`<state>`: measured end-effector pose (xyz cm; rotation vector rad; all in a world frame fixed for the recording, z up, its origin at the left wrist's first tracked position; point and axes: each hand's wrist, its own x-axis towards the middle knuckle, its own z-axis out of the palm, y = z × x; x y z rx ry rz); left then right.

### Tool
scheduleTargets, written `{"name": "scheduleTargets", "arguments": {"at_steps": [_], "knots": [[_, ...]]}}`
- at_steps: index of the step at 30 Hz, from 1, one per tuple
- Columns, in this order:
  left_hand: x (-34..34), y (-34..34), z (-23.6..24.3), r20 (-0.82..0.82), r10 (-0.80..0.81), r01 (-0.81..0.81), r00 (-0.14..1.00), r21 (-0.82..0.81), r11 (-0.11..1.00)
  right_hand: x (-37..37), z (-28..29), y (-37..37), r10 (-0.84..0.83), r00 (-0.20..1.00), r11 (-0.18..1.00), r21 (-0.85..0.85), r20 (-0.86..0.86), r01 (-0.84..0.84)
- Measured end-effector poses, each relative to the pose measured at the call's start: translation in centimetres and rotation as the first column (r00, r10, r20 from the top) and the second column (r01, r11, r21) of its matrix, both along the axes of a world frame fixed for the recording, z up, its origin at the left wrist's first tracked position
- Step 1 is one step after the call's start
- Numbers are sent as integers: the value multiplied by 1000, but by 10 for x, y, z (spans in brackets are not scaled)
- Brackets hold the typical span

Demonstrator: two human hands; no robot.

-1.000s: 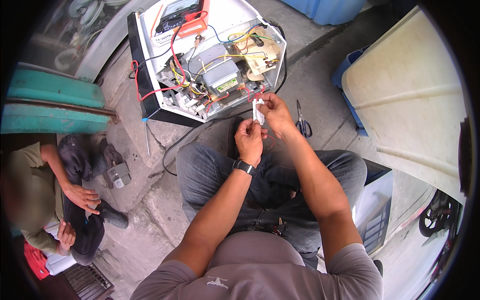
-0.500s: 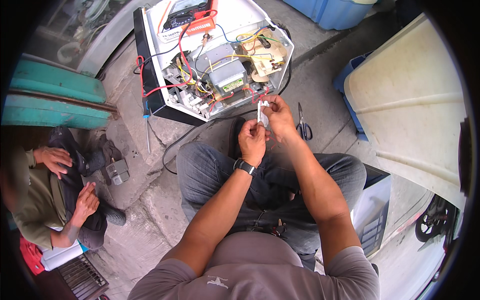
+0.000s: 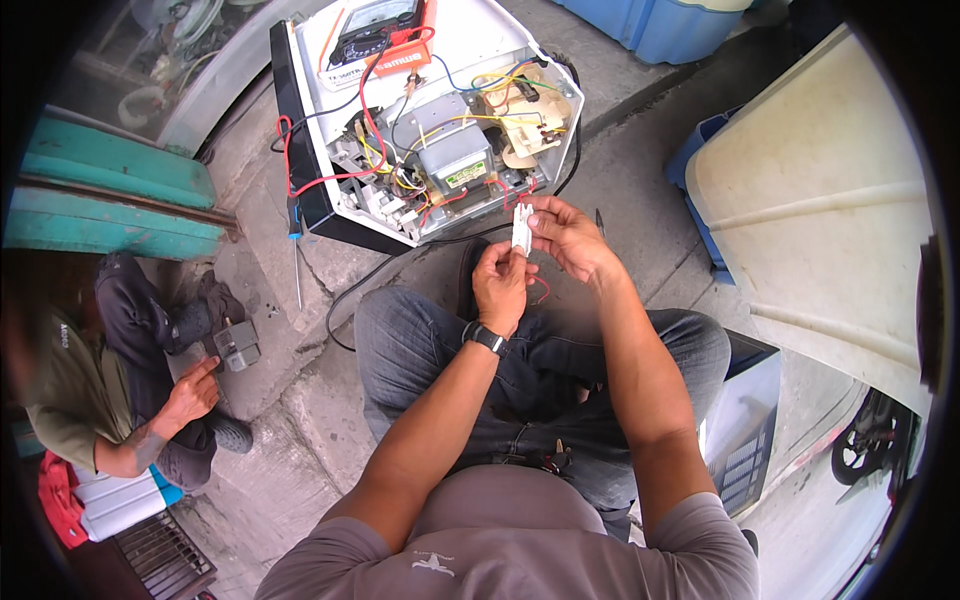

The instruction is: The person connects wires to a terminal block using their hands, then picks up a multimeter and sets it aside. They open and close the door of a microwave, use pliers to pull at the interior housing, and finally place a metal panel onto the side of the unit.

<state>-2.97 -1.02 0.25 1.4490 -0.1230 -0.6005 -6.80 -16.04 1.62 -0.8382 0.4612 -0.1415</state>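
Note:
My left hand [image 3: 500, 282] grips the lower end of a small white plastic part [image 3: 522, 228], while my right hand [image 3: 568, 240] pinches it higher up, from the right. Red wires [image 3: 510, 192] show just above the part and below my fingers. Just beyond lies an opened appliance [image 3: 335, 210] with a white and black casing, exposing a grey metal block [image 3: 450, 150], coloured wires and a beige plastic housing. On it sits a multimeter [image 3: 375, 30] with red and black leads. A thin screwdriver [image 3: 297, 268] is at its left corner. Scissors [image 3: 599, 217] are mostly hidden behind my right hand.
A co-worker [image 3: 150, 410] sits at left, one hand near a small grey box [image 3: 236, 345]. Cream panels [image 3: 820, 200] and blue bins [image 3: 650, 20] stand right and behind. A metal casing [image 3: 750, 420] is by my right knee, a teal frame [image 3: 110, 180] at left.
My right hand has shifted a little rightward, turning and covering most of the scissors. The co-worker's hand has risen from the lap toward the grey box, and their other arm has dropped from view.

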Motion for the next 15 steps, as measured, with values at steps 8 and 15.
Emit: {"name": "scheduleTargets", "arguments": {"at_steps": [8, 15], "knots": [[1, 6, -6, 58, -49, 51, 997, -26, 998, 5, -9, 4, -10, 1000, 1000, -13, -25, 10], [2, 11, -15, 0, -73, 73, 997, -101, 992, 11, -11, 11, -51, 998, 998, -37, -21, 50]]}}
